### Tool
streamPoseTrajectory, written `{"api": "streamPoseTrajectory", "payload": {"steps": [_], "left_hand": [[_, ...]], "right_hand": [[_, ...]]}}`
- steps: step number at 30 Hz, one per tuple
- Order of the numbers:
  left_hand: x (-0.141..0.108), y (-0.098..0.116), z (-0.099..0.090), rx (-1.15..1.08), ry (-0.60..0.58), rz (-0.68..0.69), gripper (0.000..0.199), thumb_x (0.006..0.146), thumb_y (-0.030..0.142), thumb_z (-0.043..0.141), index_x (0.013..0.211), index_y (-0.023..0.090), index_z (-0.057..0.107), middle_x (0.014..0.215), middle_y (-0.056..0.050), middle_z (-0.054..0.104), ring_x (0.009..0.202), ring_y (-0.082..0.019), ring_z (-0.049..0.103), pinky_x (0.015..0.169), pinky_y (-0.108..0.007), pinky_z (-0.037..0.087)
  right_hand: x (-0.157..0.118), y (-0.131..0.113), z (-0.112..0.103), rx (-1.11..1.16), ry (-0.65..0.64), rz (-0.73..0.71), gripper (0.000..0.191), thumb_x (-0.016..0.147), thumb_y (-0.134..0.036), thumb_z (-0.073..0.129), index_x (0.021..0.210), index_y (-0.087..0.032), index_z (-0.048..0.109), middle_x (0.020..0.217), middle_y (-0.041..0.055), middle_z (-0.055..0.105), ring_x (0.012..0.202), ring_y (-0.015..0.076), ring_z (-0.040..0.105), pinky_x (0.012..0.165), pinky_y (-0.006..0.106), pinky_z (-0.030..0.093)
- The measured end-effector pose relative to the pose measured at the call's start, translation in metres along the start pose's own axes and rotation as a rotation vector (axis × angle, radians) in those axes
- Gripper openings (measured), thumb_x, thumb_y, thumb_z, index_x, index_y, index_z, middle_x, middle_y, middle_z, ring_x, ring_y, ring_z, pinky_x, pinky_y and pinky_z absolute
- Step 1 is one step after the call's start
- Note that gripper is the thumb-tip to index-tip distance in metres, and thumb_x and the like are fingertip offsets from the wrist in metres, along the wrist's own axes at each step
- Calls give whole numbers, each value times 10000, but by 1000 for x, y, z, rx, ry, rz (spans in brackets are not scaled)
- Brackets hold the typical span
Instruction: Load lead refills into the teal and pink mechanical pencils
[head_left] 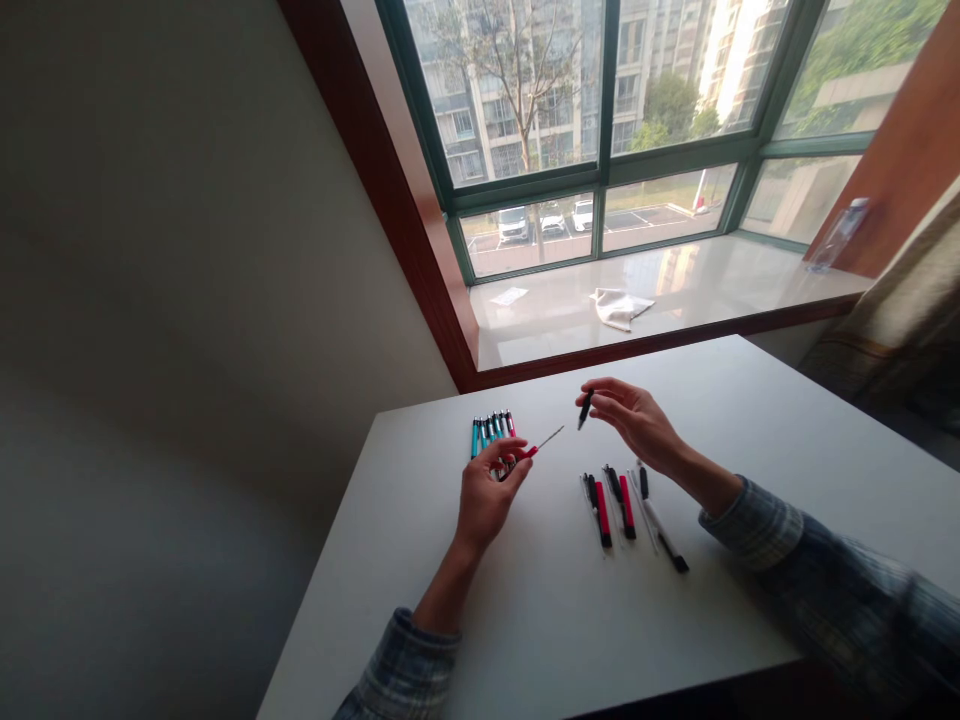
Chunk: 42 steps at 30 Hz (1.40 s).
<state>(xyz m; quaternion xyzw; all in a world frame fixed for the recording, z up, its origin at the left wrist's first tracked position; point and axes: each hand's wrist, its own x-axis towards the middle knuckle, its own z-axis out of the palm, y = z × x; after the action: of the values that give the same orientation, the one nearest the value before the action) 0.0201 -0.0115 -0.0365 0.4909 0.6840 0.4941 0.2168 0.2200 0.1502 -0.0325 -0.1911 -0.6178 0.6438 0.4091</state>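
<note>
My left hand (pixel 480 505) pinches a red pen barrel (pixel 532 452), from whose end a thin refill (pixel 553 435) sticks out up and to the right. Across a small gap, my right hand (pixel 637 425) holds a short black pen section (pixel 586 410) between thumb and fingers, its narrow end down. Behind my left hand lies a row of several pens (pixel 484 432), mostly teal with a red one at the right, partly covered by the fingers. Below my right hand are loose pen parts: two red barrels (pixel 602 515), a white barrel (pixel 664 532), black sections (pixel 643 483) and thin refills.
The white table (pixel 540 620) runs up to a window sill (pixel 555 335) with a crumpled white cloth (pixel 621 308), a paper slip (pixel 509 296) and a clear bottle (pixel 836 238). A grey wall stands on the left, and a curtain (pixel 870 320) hangs at the right.
</note>
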Motion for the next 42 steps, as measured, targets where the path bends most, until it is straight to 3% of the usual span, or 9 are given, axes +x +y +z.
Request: {"api": "streamPoseTrajectory", "payload": {"steps": [3,8,11,14,21,29,42], "left_hand": [[1,-1,-3,36,76,8,192,882,355,700,1015,241,778,1039,-42,769,937,-216,663,840,-345,501],[0,-1,-3,94,121,53,180,880,324,689,1016,255,786,1066,-44,763,998,-234,670,879,-360,518],[0,-1,-2,117,115,83,173,870,310,692,1006,257,787,1081,-48,760,1035,-250,673,908,-383,527],[0,-1,-2,126,115,85,179,866,315,695,1008,258,787,1082,-50,758,1029,-257,675,908,-396,536],[0,-3,-2,131,102,87,163,877,305,685,997,257,784,1068,-43,761,1043,-250,676,921,-391,527],[-1,-3,-1,136,90,101,141,873,291,684,970,264,783,1033,-32,770,1053,-245,673,945,-384,511],[-1,-2,0,128,52,104,116,878,278,683,955,262,770,1040,-29,764,1051,-240,681,945,-380,519]], "right_hand": [[3,2,-6,-150,-8,-27,386,927,-527,660,1195,-262,743,1132,81,734,980,233,649,842,384,538],[1,4,-3,-413,-130,-117,405,1012,-518,494,1254,-284,719,1137,74,716,879,224,607,741,370,516],[-1,7,-1,-483,-182,-98,411,1038,-485,431,1314,-274,651,1014,63,697,844,213,605,741,374,517],[-2,9,-1,-470,-181,-75,344,1005,-473,520,1254,-254,615,873,31,665,794,200,611,742,375,537],[0,7,-1,-390,-167,-115,297,915,-508,683,994,-223,710,993,71,721,943,240,679,806,390,584],[1,6,0,-294,-150,-97,369,857,-551,747,1026,-222,751,1036,90,755,1020,276,705,900,449,604],[-1,10,0,-291,-199,-92,316,853,-456,775,1056,-217,734,1055,72,750,988,250,720,892,450,619]]}}
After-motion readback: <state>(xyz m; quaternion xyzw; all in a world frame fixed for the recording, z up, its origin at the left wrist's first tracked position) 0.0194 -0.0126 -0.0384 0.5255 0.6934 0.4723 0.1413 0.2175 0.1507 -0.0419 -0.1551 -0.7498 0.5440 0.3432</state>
